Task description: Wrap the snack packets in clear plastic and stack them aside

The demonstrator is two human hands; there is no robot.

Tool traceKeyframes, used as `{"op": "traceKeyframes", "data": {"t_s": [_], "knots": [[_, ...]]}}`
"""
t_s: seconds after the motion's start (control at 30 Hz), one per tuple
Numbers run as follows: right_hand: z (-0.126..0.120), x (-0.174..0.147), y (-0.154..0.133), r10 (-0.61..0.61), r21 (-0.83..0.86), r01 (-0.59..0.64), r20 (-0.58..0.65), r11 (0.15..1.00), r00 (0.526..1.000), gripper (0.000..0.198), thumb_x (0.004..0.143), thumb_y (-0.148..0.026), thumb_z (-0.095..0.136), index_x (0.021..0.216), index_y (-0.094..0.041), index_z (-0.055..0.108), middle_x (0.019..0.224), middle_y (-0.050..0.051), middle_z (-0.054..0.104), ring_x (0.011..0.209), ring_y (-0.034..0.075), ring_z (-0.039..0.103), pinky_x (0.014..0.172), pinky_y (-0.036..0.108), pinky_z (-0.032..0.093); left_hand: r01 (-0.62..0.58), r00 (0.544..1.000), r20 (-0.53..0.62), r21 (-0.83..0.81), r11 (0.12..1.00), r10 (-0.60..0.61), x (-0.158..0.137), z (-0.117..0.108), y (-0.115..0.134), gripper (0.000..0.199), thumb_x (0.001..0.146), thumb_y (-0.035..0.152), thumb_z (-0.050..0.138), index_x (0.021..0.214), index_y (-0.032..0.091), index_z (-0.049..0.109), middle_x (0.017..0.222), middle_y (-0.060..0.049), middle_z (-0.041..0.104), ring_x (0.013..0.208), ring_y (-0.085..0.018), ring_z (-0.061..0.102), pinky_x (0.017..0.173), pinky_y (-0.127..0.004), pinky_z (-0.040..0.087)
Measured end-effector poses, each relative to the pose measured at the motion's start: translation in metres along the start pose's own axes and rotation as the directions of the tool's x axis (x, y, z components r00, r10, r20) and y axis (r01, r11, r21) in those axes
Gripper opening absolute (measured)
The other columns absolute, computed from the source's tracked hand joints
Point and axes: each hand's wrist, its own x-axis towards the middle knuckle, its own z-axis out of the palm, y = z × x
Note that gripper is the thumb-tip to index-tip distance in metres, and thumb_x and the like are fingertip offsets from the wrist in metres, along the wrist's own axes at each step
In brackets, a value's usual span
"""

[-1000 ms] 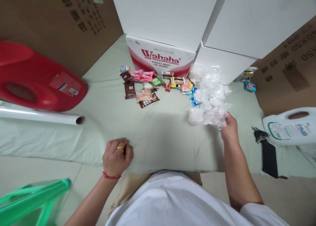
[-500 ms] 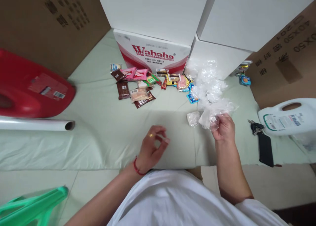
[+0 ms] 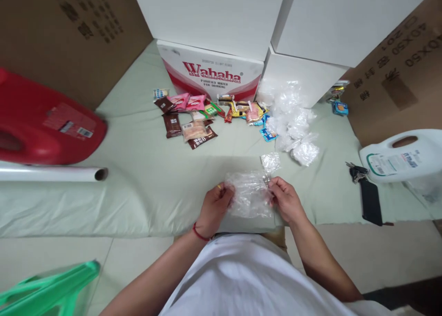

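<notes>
Clear plastic bag [image 3: 250,198]: thin and wrinkled, held out between two hands, low over the pale green cloth [image 3: 131,187] and close to the person's white shirt [image 3: 235,274]. I cannot tell if its top is open.
Left hand [image 3: 214,205]: thumb and pointing finger pinch the bag's left edge. The other fingers look curled in.
Right hand [image 3: 287,201]: thumb and fingertips pinch the bag's right edge, near a far corner.
Small clear square [image 3: 271,162]: folded plastic lying on the cloth, just past the bag and near the right hand. No hand holds it. I cannot tell if the bag touches it.
Plastic heap [image 3: 293,123]: scrunched, see-through bits in a pile past the right hand, by the white boxes [image 3: 307,72].
Snack packs [image 3: 195,131]: brown, pink, yellow and more, in a messy bunch in front of the Wahaha box [image 3: 212,74]. A blue pack [image 3: 268,133] lies right by the heap.
Bag so far: one bag is apart from the heap and spread between both hands, so getting it out looks done.
Snacks so far: I see none inside the bag; the packs lie outside it.
Heap so far: its plastic is all scrunched up, with no hand on it. It looks like early days.
</notes>
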Motion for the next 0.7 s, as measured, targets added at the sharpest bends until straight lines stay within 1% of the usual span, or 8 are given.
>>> {"op": "traceKeyframes", "data": {"t_s": [0.07, 0.17, 0.27, 0.33, 0.43, 0.5, 0.6, 0.7], "knots": [[0.002, 0.002, -0.002, -0.026, 0.012, 0.026, -0.036, 1.0, 0.999, 0.05, 0.076, -0.067, 0.08, 0.078, -0.022, 0.06, 0.074, 0.001, 0.066, 0.057, 0.012, 0.056, 0.045, 0.022, 0.043, -0.019, 0.997, -0.081, 0.022, 1.0, 0.02, -0.001, -0.004, 0.003, 0.038, 0.088, 0.056, 0.064, 0.073, 0.022, 0.055, 0.059, 0.006, 0.047, 0.056, -0.011, 0.04, 0.054, -0.025, 0.032], [0.005, 0.003, -0.004, -0.112, -0.006, 0.112, -0.062, 0.994, 0.992, 0.051, 0.083, -0.073, 0.072, 0.09, -0.022, 0.066, 0.09, 0.005, 0.07, 0.074, 0.016, 0.062, 0.055, 0.024, 0.052, -0.045, 0.985, -0.163, 0.052, 0.998, 0.053, -0.002, -0.005, 0.004, 0.038, 0.089, 0.056, 0.062, 0.073, 0.023, 0.052, 0.059, 0.006, 0.044, 0.056, -0.012, 0.038, 0.054, -0.025, 0.031], [0.002, 0.005, -0.002, -0.195, -0.095, 0.188, -0.067, 0.978, 0.979, 0.048, 0.089, -0.07, 0.068, 0.102, -0.024, 0.07, 0.102, 0.007, 0.071, 0.089, 0.02, 0.065, 0.07, 0.03, 0.057, -0.057, 0.981, -0.181, 0.08, 0.995, 0.071, -0.001, -0.008, 0.005, 0.037, 0.089, 0.057, 0.06, 0.076, 0.024, 0.053, 0.059, 0.006, 0.042, 0.056, -0.012, 0.037, 0.054, -0.025, 0.031], [-0.008, 0.01, 0.0, -0.26, -0.223, 0.226, -0.135, 0.948, 0.956, 0.043, 0.089, -0.064, 0.068, 0.1, -0.023, 0.07, 0.095, 0.005, 0.071, 0.084, 0.02, 0.063, 0.071, 0.031, 0.055, -0.057, 0.983, -0.169, 0.119, 0.991, 0.077, 0.001, -0.016, 0.007, 0.036, 0.089, 0.056, 0.06, 0.076, 0.023, 0.054, 0.059, 0.007, 0.04, 0.056, -0.012, 0.035, 0.054, -0.025, 0.03], [-0.027, 0.025, 0.001, -0.414, -0.52, 0.227, -0.275, 0.823, 0.868, 0.037, 0.089, -0.056, 0.067, 0.101, -0.02, 0.07, 0.099, 0.006, 0.071, 0.077, 0.018, 0.06, 0.072, 0.032, 0.052, -0.044, 0.99, -0.126, 0.184, 0.982, 0.068, 0.002, -0.034, 0.01, 0.037, 0.086, 0.056, 0.062, 0.073, 0.022, 0.055, 0.059, 0.007, 0.038, 0.056, -0.011, 0.032, 0.053, -0.025, 0.026], [-0.037, 0.039, 0.001, -0.49, -0.682, 0.204, -0.256, 0.702, 0.833, 0.043, 0.089, -0.054, 0.065, 0.113, -0.019, 0.071, 0.112, 0.011, 0.07, 0.077, 0.019, 0.061, 0.075, 0.035, 0.052, -0.034, 0.993, -0.104, 0.221, 0.975, 0.059, 0.002, -0.045, 0.011, 0.039, 0.085, 0.057, 0.064, 0.07, 0.022, 0.055, 0.059, 0.007, 0.037, 0.056, -0.011, 0.032, 0.053, -0.025, 0.026], [-0.041, 0.06, -0.001, -0.525, -0.791, 0.192, -0.183, 0.58, 0.831, 0.06, 0.09, -0.057, 0.061, 0.134, -0.017, 0.065, 0.124, 0.015, 0.067, 0.071, 0.018, 0.058, 0.078, 0.04, 0.053, -0.004, 0.993, -0.111, 0.231, 0.973, 0.031, -0.003, -0.057, 0.007, 0.042, 0.084, 0.058, 0.065, 0.067, 0.022, 0.052, 0.059, 0.007, 0.036, 0.056, -0.01, 0.031, 0.052, -0.024, 0.025], [-0.035, 0.073, -0.002, -0.494, -0.816, 0.156, -0.173, 0.556, 0.852, 0.065, 0.085, -0.057, 0.064, 0.135, -0.016, 0.064, 0.115, 0.013, 0.07, 0.071, 0.019, 0.057, 0.079, 0.04, 0.052, 0.061, 0.99, -0.137, 0.124, 0.99, -0.043, -0.008, -0.064, 0.002, 0.042, 0.084, 0.059, 0.067, 0.07, 0.022, 0.052, 0.057, 0.008, 0.037, 0.053, -0.01, 0.032, 0.051, -0.024, 0.026]]}}
